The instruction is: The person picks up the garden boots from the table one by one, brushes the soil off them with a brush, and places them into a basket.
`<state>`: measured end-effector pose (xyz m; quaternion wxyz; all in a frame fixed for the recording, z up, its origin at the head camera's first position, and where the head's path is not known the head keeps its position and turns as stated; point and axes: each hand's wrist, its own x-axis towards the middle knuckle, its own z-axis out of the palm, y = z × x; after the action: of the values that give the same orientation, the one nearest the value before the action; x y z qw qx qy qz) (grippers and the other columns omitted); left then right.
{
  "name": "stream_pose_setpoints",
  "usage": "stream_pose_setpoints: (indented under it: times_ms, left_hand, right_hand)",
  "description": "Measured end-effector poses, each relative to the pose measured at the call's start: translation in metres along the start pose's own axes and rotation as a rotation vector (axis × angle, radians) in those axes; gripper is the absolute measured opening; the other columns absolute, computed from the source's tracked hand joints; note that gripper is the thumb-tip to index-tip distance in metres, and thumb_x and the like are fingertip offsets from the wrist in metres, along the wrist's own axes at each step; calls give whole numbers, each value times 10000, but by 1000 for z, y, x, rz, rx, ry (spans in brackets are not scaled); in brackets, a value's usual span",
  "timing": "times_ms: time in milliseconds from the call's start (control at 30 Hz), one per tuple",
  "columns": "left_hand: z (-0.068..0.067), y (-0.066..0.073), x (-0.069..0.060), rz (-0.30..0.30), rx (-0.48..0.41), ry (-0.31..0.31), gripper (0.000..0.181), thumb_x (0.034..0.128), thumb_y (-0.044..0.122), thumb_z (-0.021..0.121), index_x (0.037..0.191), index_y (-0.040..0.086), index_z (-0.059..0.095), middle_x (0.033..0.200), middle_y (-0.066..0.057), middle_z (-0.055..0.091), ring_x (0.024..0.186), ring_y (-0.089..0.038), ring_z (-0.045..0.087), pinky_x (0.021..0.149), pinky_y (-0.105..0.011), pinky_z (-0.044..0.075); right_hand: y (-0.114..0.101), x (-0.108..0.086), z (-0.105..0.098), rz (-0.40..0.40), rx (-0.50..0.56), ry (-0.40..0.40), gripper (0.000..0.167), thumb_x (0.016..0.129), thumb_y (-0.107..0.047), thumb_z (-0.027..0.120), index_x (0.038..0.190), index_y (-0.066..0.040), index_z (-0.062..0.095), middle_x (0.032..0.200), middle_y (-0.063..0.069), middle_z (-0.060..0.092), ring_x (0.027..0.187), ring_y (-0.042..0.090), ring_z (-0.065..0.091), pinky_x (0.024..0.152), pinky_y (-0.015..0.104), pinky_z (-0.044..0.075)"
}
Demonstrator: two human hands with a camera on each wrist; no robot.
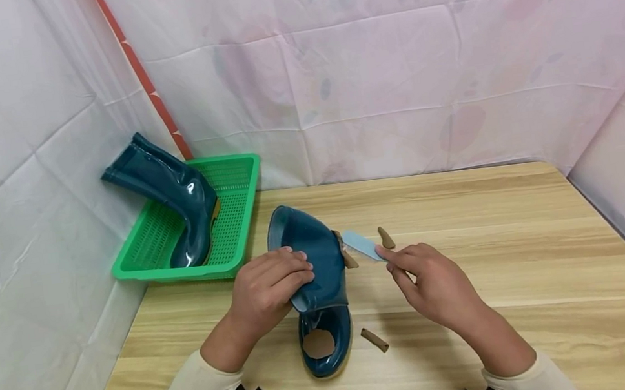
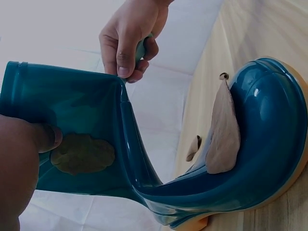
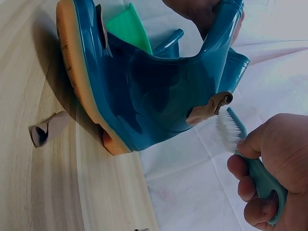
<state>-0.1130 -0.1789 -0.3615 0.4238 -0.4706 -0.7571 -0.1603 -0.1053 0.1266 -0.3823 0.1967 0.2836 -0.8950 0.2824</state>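
Note:
A dark teal rubber boot point(image 1: 314, 253) stands on the table with its shaft bent. My left hand point(image 1: 271, 284) grips the shaft near its top, thumb on one face and fingers on the other. In my right hand point(image 1: 431, 281) is a light blue brush point(image 1: 361, 245), its white bristles point(image 3: 228, 130) turned toward the shaft. They are at a curled brown patch point(image 3: 209, 109) on the boot's side; whether they touch it is unclear. Another flat brown patch point(image 2: 224, 132) lies on the boot's foot, and a third brown patch point(image 2: 83, 154) is on the shaft near my left thumb.
A second teal boot point(image 1: 174, 192) leans in a green plastic basket point(image 1: 248, 219) at the back left. On the wooden table point(image 1: 527, 227) lie a curled brown piece point(image 1: 374, 339) near the boot and another brown piece point(image 1: 386, 238) beyond the brush. White cloth point(image 1: 369, 84) hangs behind.

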Motion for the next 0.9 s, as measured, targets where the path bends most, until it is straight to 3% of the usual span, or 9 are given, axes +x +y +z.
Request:
stream_pose_setpoints:
  times_ms: [633, 900]
  left_hand:
    - [-2, 0, -3, -13, -3, 9, 211, 1028, 67, 623, 899, 76, 790, 989, -61, 772, 962, -204, 744, 914, -411, 585]
    - [-2, -1, -2, -18, -9, 19, 217, 1026, 52, 620, 891, 71, 788, 979, -64, 772, 953, -209, 745, 908, -416, 587]
  right_hand:
    - [3, -1, 1, 29, -2, -25, 390, 911, -20, 751, 1291, -107, 726, 942, -54, 726, 828, 131, 581, 597, 274, 455]
    - [1, 4, -3, 19, 8, 112, 433, 895, 5, 763, 1310, -111, 714, 956, 15, 733, 821, 168, 605, 580, 311, 469]
